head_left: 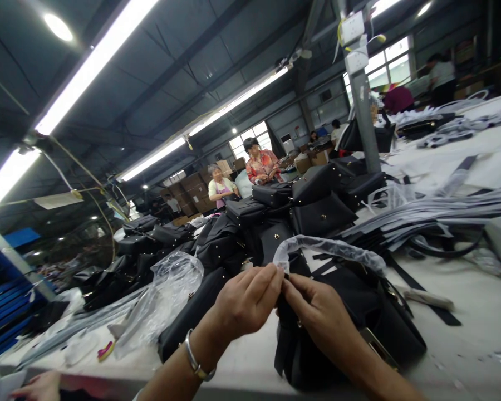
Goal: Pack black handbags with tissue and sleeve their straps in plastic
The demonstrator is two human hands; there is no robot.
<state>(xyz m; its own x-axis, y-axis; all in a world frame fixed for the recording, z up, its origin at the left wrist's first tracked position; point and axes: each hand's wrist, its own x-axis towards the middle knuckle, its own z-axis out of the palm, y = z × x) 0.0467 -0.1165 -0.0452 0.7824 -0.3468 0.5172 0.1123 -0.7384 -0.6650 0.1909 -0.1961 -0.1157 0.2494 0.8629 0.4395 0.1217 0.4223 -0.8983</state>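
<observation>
My left hand (244, 301) and my right hand (317, 314) meet fingertip to fingertip over a black handbag (384, 323) lying on the white table (242, 362). Both pinch the end of a clear plastic-wrapped strap (329, 248) that arches up from the bag and curves to the right. A silver bracelet (194, 359) circles my left wrist. A metal plate (378, 345) shows on the bag's side beside my right forearm.
Crumpled clear plastic bags (167, 295) lie left of my hands. Many black handbags (275, 214) are piled along the table behind. Wrapped straps (442, 214) heap at right. A grey post (365, 106) stands on the table. Other people (261, 164) work farther back.
</observation>
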